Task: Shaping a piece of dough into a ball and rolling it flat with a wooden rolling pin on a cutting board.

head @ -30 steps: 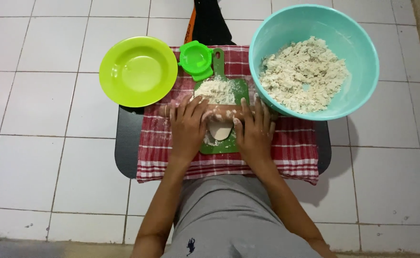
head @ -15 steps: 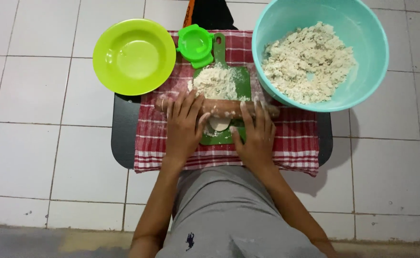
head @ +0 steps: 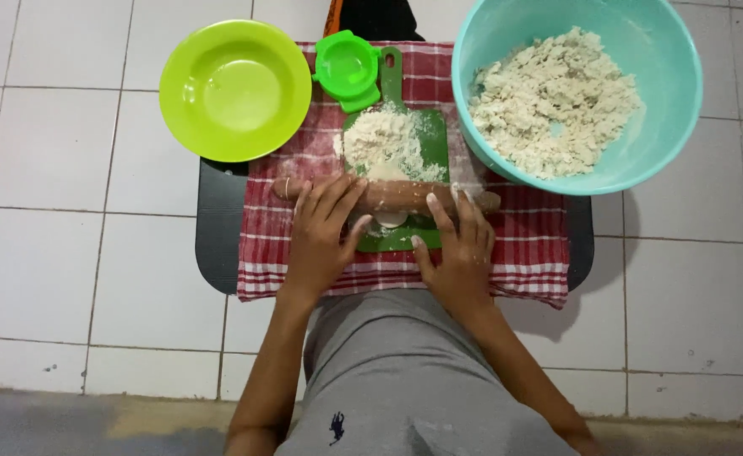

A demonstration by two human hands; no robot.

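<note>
Both my hands press flat on a wooden rolling pin [head: 392, 196] that lies across a green cutting board [head: 405, 152]. My left hand [head: 321, 236] covers the pin's left part and my right hand [head: 458, 249] its right part. A small piece of pale dough [head: 388, 221] shows under the pin between my hands. A heap of flour [head: 380, 142] sits on the far half of the board. The board rests on a red checked cloth [head: 523, 245] spread over a low black table [head: 217, 228].
A lime green bowl [head: 234, 89] stands at the far left, partly off the table. A small green round mould [head: 348, 69] lies beside the board's handle. A large teal bowl [head: 667, 127] of crumbly dough [head: 553, 101] stands at the far right. White floor tiles [head: 67, 211] surround the table.
My hands and the rolling pin have moved away from me along the board, toward the flour heap. The view has shifted down slightly.
</note>
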